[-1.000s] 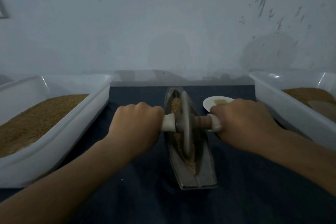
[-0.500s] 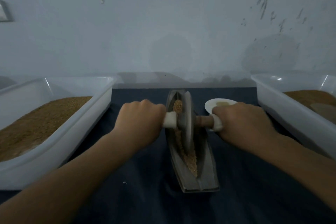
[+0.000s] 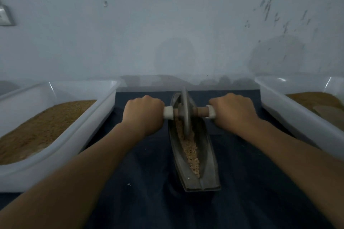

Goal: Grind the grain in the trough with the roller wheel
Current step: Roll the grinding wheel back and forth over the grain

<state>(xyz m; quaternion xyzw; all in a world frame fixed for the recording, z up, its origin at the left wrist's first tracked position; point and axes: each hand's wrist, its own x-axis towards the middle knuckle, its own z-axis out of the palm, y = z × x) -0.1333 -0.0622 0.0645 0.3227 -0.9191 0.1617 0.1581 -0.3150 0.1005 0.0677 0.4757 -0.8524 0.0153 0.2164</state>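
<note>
Grips wooden axle (image 3: 200,111), left hand (image 3: 143,115), right hand (image 3: 232,113); rolls grey metal wheel (image 3: 185,109) from middle far up dark boat-shaped trough (image 3: 209,165), baring coarse tan grain (image 3: 190,151) for back-stroke.

surface: dark cloth (image 3: 242,201) | on it: trough (image 3: 209,173), left tub (image 3: 55,163), right tub (image 3: 290,117)

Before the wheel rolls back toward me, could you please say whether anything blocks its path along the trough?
Nothing visible does: only the grain lies in the groove of the trough between the roller wheel, at the far end, and the near end.
</note>
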